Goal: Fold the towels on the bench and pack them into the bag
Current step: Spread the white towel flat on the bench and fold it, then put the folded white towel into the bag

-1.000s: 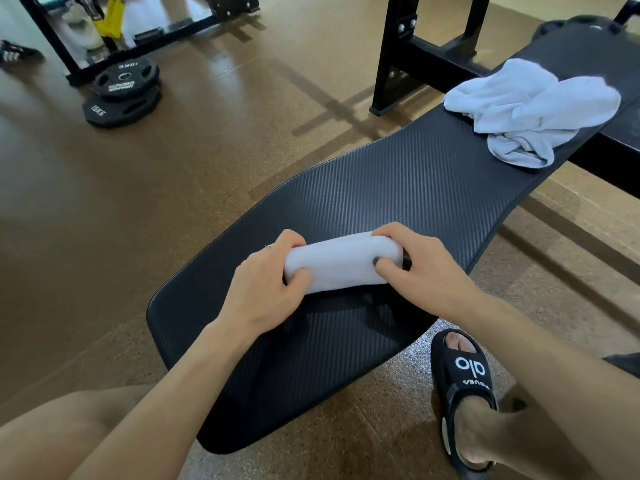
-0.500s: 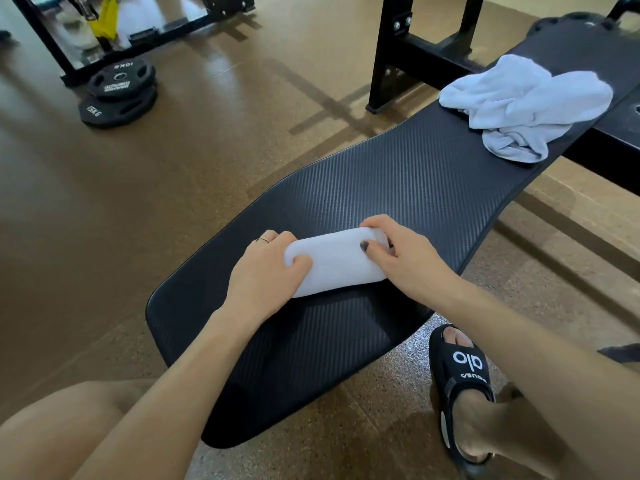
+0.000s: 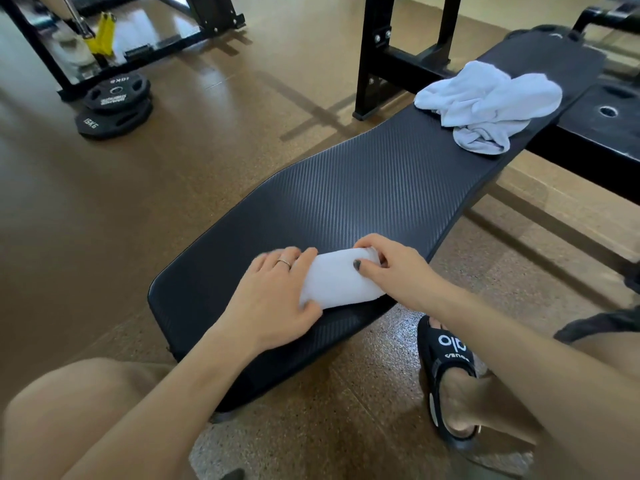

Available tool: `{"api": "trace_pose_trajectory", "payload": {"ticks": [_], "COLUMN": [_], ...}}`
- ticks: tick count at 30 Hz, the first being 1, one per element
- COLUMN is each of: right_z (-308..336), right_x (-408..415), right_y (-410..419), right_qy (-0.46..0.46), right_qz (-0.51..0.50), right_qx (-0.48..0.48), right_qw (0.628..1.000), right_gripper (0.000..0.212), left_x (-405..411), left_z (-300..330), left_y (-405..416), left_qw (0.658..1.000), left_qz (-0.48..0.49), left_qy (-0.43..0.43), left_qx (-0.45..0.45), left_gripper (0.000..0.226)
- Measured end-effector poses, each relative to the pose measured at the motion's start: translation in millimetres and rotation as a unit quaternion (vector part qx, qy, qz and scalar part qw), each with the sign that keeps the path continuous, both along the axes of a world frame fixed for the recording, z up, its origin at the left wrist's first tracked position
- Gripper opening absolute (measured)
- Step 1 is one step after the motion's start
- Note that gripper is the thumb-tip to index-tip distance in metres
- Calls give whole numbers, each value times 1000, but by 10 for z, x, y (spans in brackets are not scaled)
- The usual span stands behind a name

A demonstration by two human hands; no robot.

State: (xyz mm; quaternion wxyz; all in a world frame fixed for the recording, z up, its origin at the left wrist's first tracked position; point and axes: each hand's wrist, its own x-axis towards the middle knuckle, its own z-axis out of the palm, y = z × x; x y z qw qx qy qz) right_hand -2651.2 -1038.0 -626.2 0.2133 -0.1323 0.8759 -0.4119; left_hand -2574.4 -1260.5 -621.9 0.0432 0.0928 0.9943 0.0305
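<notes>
Pressing down on a small folded white towel [image 3: 341, 284], we keep it on the near end of the black padded bench [image 3: 363, 188]. Our left hand [image 3: 273, 303] lies flat and open across the towel's left end, fingers spread, a ring on one finger. Our right hand [image 3: 391, 266] curls around the towel's right end, thumb on top and fingers tucked over the far edge, gripping it. A second towel [image 3: 485, 105], crumpled and unfolded, sits farther along the bench to the right, well apart from our hands. On the floor at far left two weight plates [image 3: 114, 107] are stacked. Our right foot wears a black slide sandal [image 3: 446, 375] just beside the bench.
</notes>
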Motion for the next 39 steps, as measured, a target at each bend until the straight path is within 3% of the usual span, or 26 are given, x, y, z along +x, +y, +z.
{"api": "trace_pose_trajectory", "payload": {"ticks": [3,8,12,14,15,17,20,22,25,29,33,39], "right_z": [0,12,7,15,44,124,257,309,578,1130,1602,1788], "right_x": [106,245,436,555,608,699,829,884,891,839,976,1451], "right_y": [44,86,71,76,97,159,246,316,592,1278,2085,3141], "right_qy": [-4,-38,-47,31,119,302,383,380,411,367,299,242], "right_qz": [-3,-35,-60,-46,-21,74,226,221,167,77,-3,-84], "right_qx": [-1,-13,-7,47,100,177,260,312,312,331,354,373], "right_qw": [1000,999,997,997,988,934,857,842,840,866,886,892], "right_gripper": [12,16,32,40,43,54,78,85,60,32,37,38], "left_x": [160,237,289,316,317,303,262,235,159,-21,-222,-220], "left_z": [-49,-88,-86,-40,-9,79,244,420,771,1228,1559,1745], "left_y": [70,270,344,411,441,497,607,754,1061,1556,2264,3390], "left_qw": [997,993,996,995,994,993,997,997,992,984,958,881], "left_qz": [-48,-56,-38,-41,-39,-25,-33,-66,-118,-179,-277,-452], "left_qy": [37,64,60,48,43,35,14,4,-11,21,66,138], "left_qx": [-51,-79,-60,-78,-91,-109,-72,-51,-40,-10,-16,-27], "left_gripper": [96,87,70,57,49,35,36,41,48,50,46,63]}}
